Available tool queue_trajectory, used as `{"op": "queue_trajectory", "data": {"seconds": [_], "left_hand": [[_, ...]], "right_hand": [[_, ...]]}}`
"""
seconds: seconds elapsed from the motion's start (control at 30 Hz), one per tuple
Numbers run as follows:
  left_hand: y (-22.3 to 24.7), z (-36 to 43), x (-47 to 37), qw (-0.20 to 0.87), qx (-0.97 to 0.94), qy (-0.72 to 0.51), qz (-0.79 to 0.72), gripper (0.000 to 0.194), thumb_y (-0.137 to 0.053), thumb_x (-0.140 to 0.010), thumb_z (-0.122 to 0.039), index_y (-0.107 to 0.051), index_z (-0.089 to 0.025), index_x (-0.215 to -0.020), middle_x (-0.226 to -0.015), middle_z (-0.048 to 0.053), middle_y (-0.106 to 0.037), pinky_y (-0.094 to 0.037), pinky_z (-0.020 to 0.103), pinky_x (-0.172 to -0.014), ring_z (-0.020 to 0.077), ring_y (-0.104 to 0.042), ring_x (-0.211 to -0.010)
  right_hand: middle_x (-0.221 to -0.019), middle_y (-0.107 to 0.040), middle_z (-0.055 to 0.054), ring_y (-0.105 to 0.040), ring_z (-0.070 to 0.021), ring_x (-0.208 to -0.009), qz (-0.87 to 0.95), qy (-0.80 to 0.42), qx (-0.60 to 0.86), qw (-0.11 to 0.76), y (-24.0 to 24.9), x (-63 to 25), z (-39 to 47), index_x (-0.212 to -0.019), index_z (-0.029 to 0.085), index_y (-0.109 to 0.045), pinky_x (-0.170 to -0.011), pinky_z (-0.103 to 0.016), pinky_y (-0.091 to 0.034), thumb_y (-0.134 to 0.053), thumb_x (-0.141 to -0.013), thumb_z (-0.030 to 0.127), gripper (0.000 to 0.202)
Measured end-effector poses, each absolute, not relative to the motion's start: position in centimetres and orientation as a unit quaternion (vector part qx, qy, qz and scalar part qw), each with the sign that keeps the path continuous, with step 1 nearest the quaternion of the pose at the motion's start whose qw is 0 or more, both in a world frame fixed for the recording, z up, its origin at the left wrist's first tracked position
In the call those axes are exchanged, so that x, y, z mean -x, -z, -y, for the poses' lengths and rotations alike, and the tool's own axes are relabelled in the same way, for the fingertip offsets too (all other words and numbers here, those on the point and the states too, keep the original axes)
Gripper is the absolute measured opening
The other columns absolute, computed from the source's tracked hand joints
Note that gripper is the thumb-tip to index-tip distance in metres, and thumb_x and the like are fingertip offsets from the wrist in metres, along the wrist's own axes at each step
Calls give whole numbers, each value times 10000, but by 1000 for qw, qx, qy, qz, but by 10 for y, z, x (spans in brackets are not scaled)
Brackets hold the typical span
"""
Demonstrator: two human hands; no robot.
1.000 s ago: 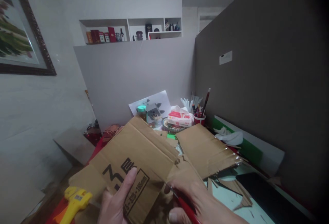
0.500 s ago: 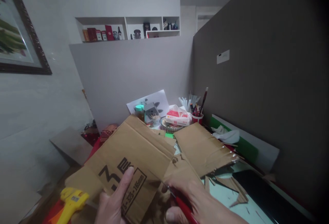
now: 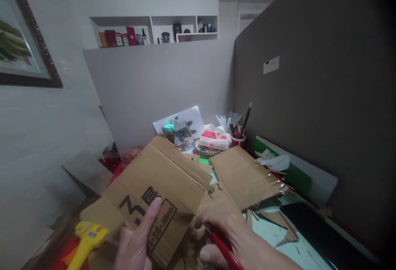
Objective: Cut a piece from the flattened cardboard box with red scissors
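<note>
A printed brown cardboard piece (image 3: 182, 183) is tilted up in front of me. My left hand (image 3: 137, 237) grips its lower edge, thumb lying on the printed face and the other fingers hidden behind. My right hand (image 3: 229, 237) is closed around a red-handled tool (image 3: 224, 249), whose thin tip meets the cardboard's lower right edge. More cardboard lies beneath and behind that hand. A yellow glue gun (image 3: 89, 239) lies at the lower left.
Another cardboard panel (image 3: 244, 175) lies right of centre, with scraps (image 3: 283, 224) and a black flat object (image 3: 321, 233) beyond. At the back stand a tissue pack (image 3: 215, 139), a green-lidded jar (image 3: 168, 131) and a pen cup (image 3: 238, 140). Grey partitions enclose the table.
The view has shifted slightly. Both hands keep their hold, and the tool tip stays at the cardboard's edge with hardly any visible movement.
</note>
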State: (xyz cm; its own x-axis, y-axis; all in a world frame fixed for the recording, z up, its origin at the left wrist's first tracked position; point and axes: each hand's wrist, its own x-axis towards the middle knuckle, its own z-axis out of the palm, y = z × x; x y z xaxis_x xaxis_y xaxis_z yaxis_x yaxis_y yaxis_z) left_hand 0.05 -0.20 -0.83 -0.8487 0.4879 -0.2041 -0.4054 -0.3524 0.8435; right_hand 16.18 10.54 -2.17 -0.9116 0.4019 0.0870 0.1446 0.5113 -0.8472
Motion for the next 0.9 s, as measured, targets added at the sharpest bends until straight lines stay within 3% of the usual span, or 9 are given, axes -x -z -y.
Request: {"op": "queue_trajectory", "data": {"seconds": [0.2,0.37,0.5,0.67,0.77,0.9], "left_hand": [[10,2,-1,278,-32,-817,-505,493,-686,-873,-129,-611,-341,-1311,-1241,-28,-714,-582,238,-888,239,-612,-1227],[7,2,-4,282,-17,-822,-494,488,-642,-897,-100,-600,-339,-1320,-1202,-20,-733,-609,251,-832,230,-624,-1212],[5,2,-5,292,-12,-823,-486,443,-640,-895,-78,-629,-280,-1289,-1188,3,-739,-588,279,-912,229,-654,-1167],[7,1,-4,273,-4,-830,-486,447,-631,-875,-39,-659,-276,-1252,-1151,15,-751,-592,302,-907,224,-705,-1064],[9,1,-2,264,0,-827,-496,447,-663,-862,-71,-669,-313,-1238,-1140,3,-754,-601,301,-868,222,-712,-1047],[6,0,-1,257,26,-826,-500,488,-663,-846,-46,-664,-328,-1245,-1136,0,-755,-625,296,-784,240,-697,-1086]], "right_hand": [[-877,-590,-50,-503,-194,-737,852,-476,171,139,17,-161,-106,-953,185,-637,-658,-282,-422,-532,-841,756,591],[-714,-498,6,-438,-157,-640,855,-470,168,139,27,-158,-107,-884,178,-609,-577,-261,-369,-519,-826,777,609],[-656,-420,38,-386,-134,-616,859,-461,172,139,39,-155,-112,-780,178,-569,-559,-257,-308,-607,-830,658,485],[-653,-485,35,-439,-125,-613,851,-470,178,152,40,-150,-111,-730,186,-552,-542,-236,-306,-631,-859,428,285],[-619,-537,25,-482,-125,-605,855,-460,175,165,39,-147,-110,-645,188,-522,-552,-231,-316,-605,-870,334,280],[-577,-496,36,-436,-115,-565,864,-438,178,174,49,-142,-112,-623,192,-484,-554,-238,-299,-606,-888,342,329]]}}
